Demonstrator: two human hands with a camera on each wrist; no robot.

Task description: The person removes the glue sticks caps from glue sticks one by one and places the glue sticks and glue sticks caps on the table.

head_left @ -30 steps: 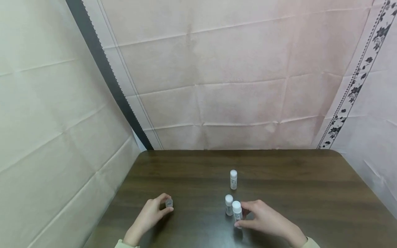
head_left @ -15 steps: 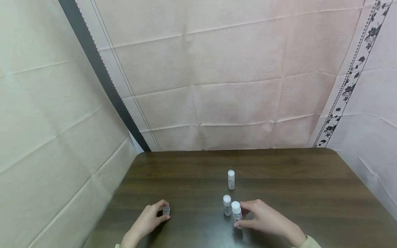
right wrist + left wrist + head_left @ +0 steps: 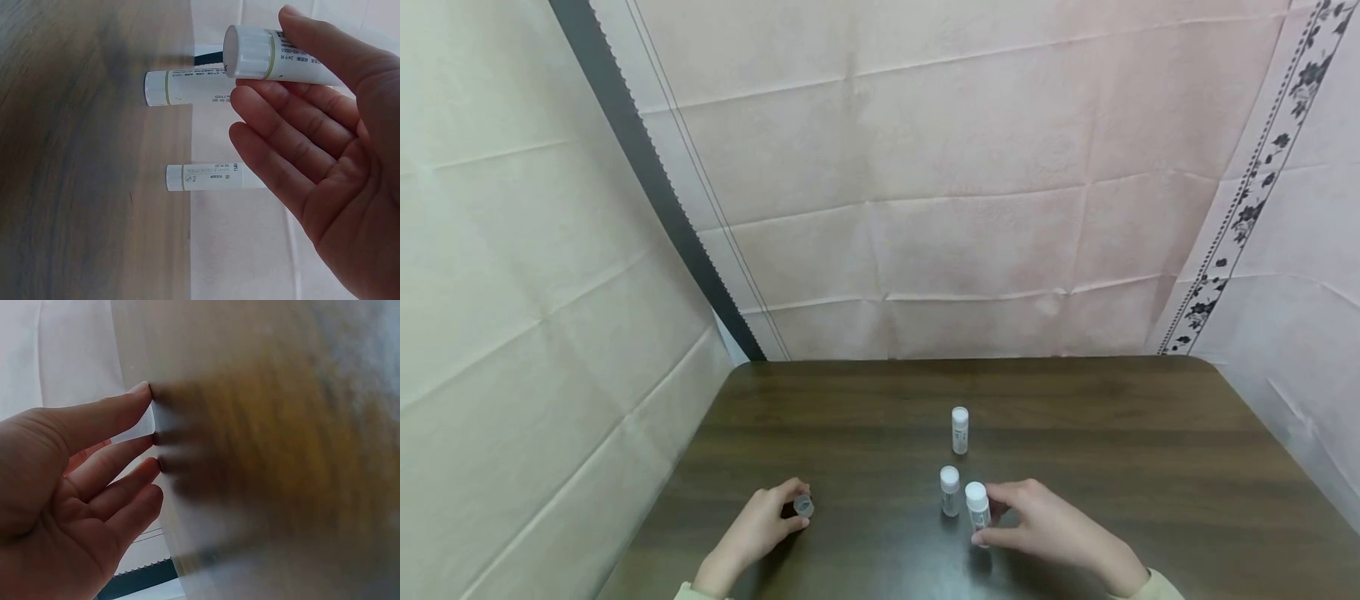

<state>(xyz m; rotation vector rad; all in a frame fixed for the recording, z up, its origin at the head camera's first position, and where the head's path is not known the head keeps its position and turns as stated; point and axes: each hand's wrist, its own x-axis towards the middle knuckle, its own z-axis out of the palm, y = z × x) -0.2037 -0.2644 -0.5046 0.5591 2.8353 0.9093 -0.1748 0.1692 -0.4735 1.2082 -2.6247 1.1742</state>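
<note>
A white-capped glue stick [image 3: 977, 510] stands upright near the middle of the scene, right of centre, its side pinched between the thumb and fingers of the right hand [image 3: 1048, 525]; the side grip probably serves to keep it vertical and its cap uncovered. In the right wrist view its lower end appears just off the surface [image 3: 865, 417]. Just left of it, apart, a second glue stick [image 3: 950, 493] stands on its base, and farther away a third glue stick [image 3: 960, 432] does likewise, both presumably steady on flat ends. Well to the left, the left hand [image 3: 756, 525] pinches a small translucent piece [image 3: 803, 506] between thumb and fingers, its fingertips low, perhaps to steady it. Creased cloth [image 3: 970, 167] hangs beyond the far edge.
</note>
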